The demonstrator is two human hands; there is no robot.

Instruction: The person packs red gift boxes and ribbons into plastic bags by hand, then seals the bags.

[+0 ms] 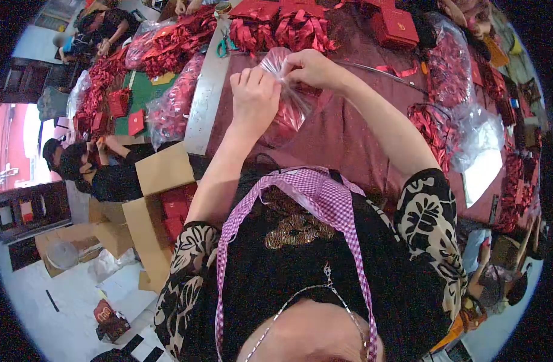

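A clear plastic bag with something red inside is gathered between my hands above the dark red tabletop. My left hand has its fingers curled against the left side of the bag's bunched neck. On the other side, my right hand pinches the same gathered plastic, fingertips close to the left hand. Part of the bag spreads below the hands and part fans out above them. What exactly the red contents are cannot be made out.
Red ribboned bundles and a red box lie at the table's far side, near teal scissors. A metal strip runs at left. Filled plastic bags line the right. An open cardboard box stands left; other people work around.
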